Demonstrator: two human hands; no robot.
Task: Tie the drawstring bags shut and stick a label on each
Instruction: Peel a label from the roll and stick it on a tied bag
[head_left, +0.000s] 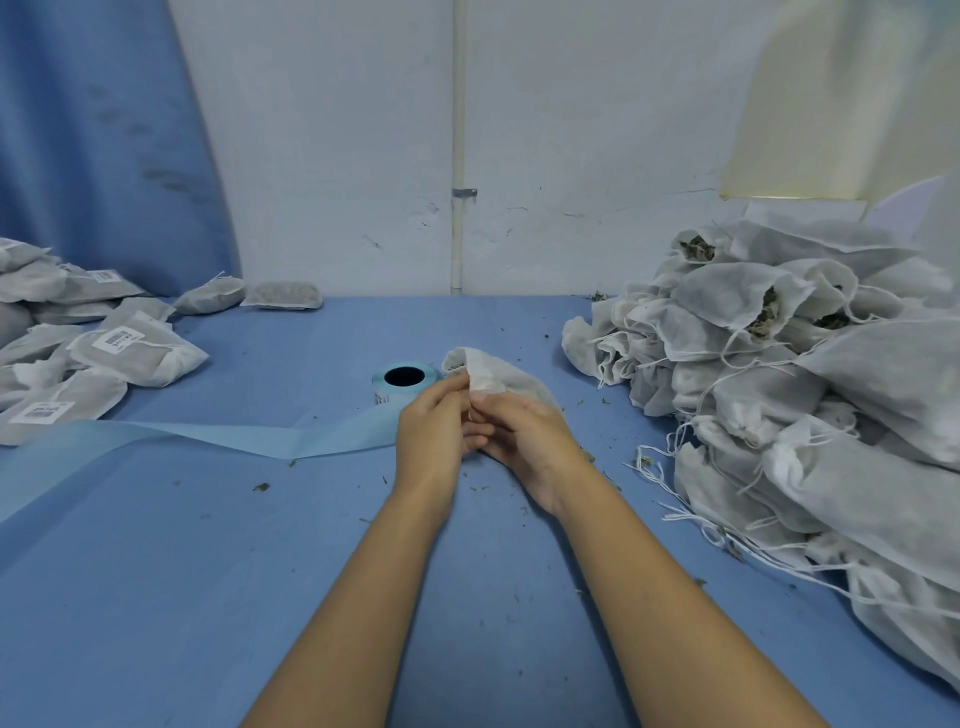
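Between our two hands, at the grip: one white non-woven drawstring bag (511, 375), open end raised. Our left hand (434, 434) and right hand (524, 441) both pinch its mouth with curled fingers. Just beyond the grip: one pale blue roll of labels (404, 381), its backing strip (208, 437) trailing leftward. Well right of the grip: heap of untied white bags (779, 395). Well left: flat labelled bags (135, 351). All on our blue table (260, 571).
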